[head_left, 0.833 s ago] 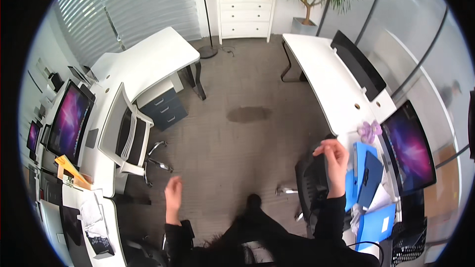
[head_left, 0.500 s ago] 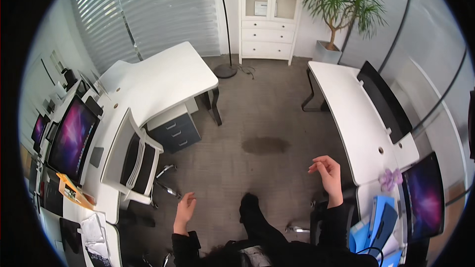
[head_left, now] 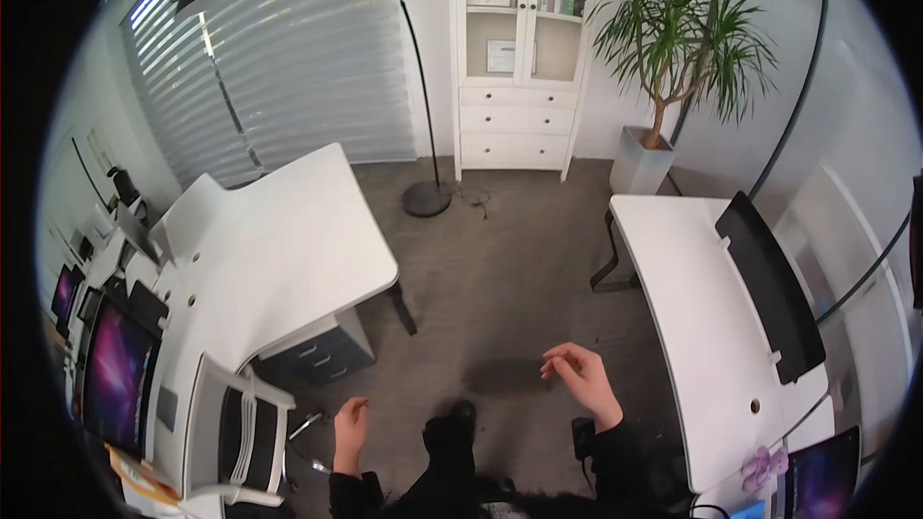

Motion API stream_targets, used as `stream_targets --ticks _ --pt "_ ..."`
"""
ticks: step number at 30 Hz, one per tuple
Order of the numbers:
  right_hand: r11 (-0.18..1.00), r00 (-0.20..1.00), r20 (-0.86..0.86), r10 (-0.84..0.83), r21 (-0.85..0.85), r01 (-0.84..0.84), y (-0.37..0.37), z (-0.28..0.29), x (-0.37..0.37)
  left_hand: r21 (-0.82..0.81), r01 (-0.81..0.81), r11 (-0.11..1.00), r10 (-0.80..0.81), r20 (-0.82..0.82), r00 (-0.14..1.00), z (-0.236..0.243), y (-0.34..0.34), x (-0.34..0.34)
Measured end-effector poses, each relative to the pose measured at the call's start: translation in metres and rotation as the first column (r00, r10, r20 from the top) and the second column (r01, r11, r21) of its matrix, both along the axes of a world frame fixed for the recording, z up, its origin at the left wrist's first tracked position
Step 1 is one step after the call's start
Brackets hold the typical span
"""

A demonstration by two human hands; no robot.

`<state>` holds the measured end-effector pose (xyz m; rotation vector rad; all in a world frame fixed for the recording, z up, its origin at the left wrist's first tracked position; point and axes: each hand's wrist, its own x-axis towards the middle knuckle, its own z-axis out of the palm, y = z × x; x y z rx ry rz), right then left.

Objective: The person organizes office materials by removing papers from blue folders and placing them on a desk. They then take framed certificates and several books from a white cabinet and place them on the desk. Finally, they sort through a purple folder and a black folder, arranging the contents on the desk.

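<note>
The left hand [head_left: 352,432] hangs over the floor [head_left: 510,308] with its fingers bent; nothing shows in its grip, though the angle hides whether the fingertips meet the palm. The white chair [head_left: 245,428] is the thing nearest to it, standing to its left, apart from it, beside the left desk [head_left: 288,240] and in front of the grey drawer unit [head_left: 322,356]. The right hand [head_left: 584,380] is held a little farther forward, fingers loosely curved and thumb not pressed against them, with nothing seen in that grip either; the right desk [head_left: 687,327] lies to its right, untouched, with a purple flower [head_left: 764,468] near its lower end. A dark shoe [head_left: 464,411] shows on the floor between the hands. The likeliest trouble, I judge, is a knock: drifting left could bring the left hand or a foot against the chair or its splayed legs, and drifting right could strike the desk's edge. A small black object [head_left: 583,437] beside the right wrist (what it is, I cannot tell) has a cord under it that might snag if the arm swung wide. Farther ahead, the loose cable [head_left: 476,197] by the lamp base [head_left: 426,199] could catch a careless toe.
</note>
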<state>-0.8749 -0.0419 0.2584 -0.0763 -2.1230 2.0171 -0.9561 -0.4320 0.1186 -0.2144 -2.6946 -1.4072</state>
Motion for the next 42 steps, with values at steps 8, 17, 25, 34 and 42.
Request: stream_targets --ticks 8,17,25,34,42 --pt "0.982 0.981 -0.029 -0.190 0.004 0.190 0.113 -0.009 -0.171 -0.060 -0.036 0.998 0.029 -0.126 0.992 -0.007 0.110 -0.214" --pt "0.957 0.959 0.019 -0.282 0.079 0.280 0.250 0.007 -0.326 0.132 0.256 0.958 -0.233 -0.168 0.958 0.053 0.334 -0.445" --pt "0.941 0.960 -0.042 -0.276 0.193 0.279 0.413 0.017 -0.505 0.121 0.094 0.988 -0.090 -0.035 0.995 0.015 0.434 -0.583" --pt "0.968 0.993 -0.066 -0.099 0.223 0.112 0.513 0.047 -0.718 -0.045 -0.230 0.972 0.231 0.032 0.972 0.002 0.487 -0.718" --pt "0.896 0.965 -0.180 -0.192 0.368 0.247 0.592 0.061 -0.900 -0.039 -0.234 0.971 0.233 -0.045 0.972 0.004 0.547 -0.915"
